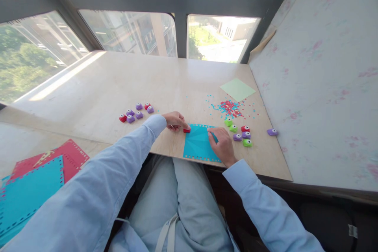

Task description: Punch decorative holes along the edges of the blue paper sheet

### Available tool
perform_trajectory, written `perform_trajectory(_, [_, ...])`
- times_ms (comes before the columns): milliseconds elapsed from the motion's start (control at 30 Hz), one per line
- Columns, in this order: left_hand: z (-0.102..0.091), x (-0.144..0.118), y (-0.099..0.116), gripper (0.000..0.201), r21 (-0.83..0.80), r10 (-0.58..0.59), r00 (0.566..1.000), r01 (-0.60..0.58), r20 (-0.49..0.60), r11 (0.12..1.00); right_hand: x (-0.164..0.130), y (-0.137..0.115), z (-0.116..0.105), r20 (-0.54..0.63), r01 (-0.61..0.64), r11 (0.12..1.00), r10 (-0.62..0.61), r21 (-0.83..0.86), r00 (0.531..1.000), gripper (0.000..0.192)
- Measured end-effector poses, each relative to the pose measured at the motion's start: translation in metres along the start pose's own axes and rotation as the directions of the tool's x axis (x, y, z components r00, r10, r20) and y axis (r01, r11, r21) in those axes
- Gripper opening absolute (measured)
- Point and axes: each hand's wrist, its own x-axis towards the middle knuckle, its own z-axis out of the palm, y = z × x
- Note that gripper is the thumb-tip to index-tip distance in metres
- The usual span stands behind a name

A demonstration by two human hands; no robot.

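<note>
A blue sheet of paper lies at the table's front edge, with small holes punched along its top, bottom and right borders. My left hand is closed on a small red paper punch at the sheet's upper left edge, thumb on top. On the right side of the sheet rests my right hand, fingers curled in and pressed on the paper, covering part of that border. Right of it stand several punches, among them a green punch, a purple punch and a red punch.
Red and blue paper bits lie scattered beyond the right hand, near a pale green sheet. More punches cluster at left. Punched blue sheets and a red sheet are stacked far left. A wall borders the right.
</note>
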Motion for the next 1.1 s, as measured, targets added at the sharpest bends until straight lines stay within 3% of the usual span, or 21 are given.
perform_trajectory(200, [0.01, 0.009, 0.022, 0.028, 0.395, 0.006, 0.997, 0.025, -0.076, 0.918, 0.0, 0.002, 0.0, -0.011, -0.01, 1.0, 0.01, 0.018, 1.0, 0.022])
perform_trajectory(433, [0.018, 0.013, 0.042, 0.02, 0.611, -0.056, 0.993, 0.108, -0.103, 0.784, 0.0, 0.0, -0.001, -0.032, 0.015, 1.0, -0.014, 0.023, 0.999, 0.019])
perform_trajectory(600, [0.02, 0.01, 0.05, 0.019, 0.674, -0.076, 0.992, 0.122, -0.098, 0.729, 0.0, -0.001, -0.002, -0.033, 0.015, 0.999, -0.014, 0.028, 0.999, 0.018])
perform_trajectory(1100, [0.017, 0.027, 0.036, 0.022, 0.689, -0.03, 0.988, 0.126, -0.15, 0.714, 0.0, 0.002, 0.0, -0.059, -0.041, 0.998, 0.044, 0.055, 0.997, 0.018])
